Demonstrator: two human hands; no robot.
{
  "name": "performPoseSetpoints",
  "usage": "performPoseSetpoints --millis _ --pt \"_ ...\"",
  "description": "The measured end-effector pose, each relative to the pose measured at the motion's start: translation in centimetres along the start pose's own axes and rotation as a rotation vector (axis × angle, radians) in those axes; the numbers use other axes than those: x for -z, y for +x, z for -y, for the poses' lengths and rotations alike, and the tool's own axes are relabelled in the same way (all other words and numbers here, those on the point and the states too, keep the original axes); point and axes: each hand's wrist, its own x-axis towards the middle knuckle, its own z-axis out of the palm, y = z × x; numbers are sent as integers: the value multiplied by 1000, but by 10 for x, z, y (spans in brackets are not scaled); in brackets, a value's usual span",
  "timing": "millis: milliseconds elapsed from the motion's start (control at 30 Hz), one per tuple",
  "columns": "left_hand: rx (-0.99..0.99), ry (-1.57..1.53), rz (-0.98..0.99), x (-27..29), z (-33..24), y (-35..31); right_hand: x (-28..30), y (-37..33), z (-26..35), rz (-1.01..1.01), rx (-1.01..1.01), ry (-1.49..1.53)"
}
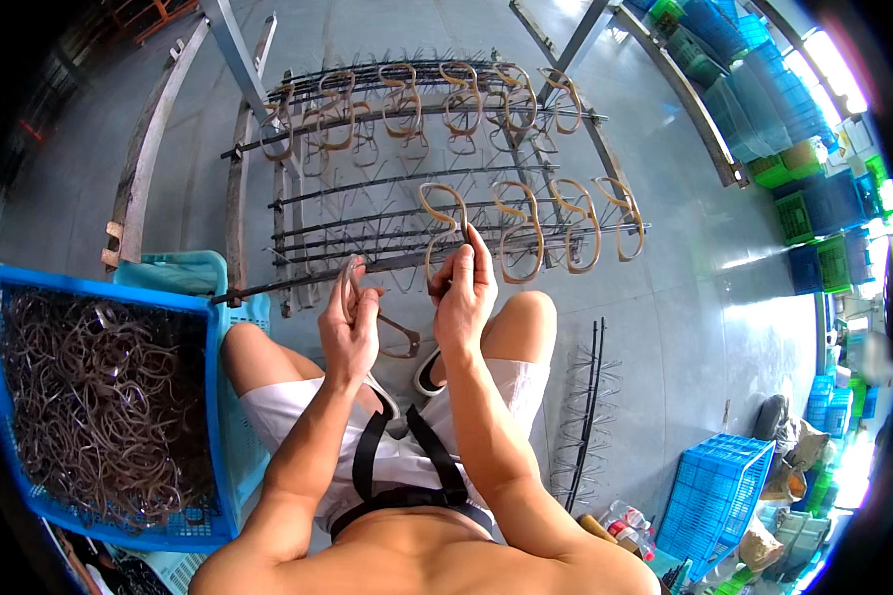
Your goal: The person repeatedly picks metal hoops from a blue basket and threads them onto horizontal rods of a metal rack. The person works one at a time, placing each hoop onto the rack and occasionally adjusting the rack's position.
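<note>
My left hand [349, 332] is closed around a brownish plastic eyeglass frame [403, 342], whose rim hangs out to the right, below the fingers. Farther right, my right hand [464, 293] pinches the edge of a tan eyeglass frame [443, 187] at the front bar of a wire rack [318, 266]. To the right of that hand, several similar frames [577, 224] hang along the same row. Another row of tan frames [400, 99] hangs on the rack's far bars. The fingers partly hide both held frames.
A blue crate [220, 397] heaped with brownish frames [109, 407] stands at my left, over a teal basket [179, 270]. A loose black bar with wire prongs [587, 416] lies on the floor to my right. Another blue crate [714, 496] and plastic bottles [630, 526] sit at lower right.
</note>
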Motion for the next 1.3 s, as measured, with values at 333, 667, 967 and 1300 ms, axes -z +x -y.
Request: performPoseSetpoints --millis 333,667,967,1300 --pt "53 -135 65 1 4 -3 5 -4 9 64 233 -702" --pt "60 -111 98 8 0 0 2 -1 3 42 266 -663" --pt "49 -114 109 17 4 3 -4 -3 2 -24 194 -620" --pt "154 -264 -86 22 -16 -25 15 -57 16 -47 685 -1141"
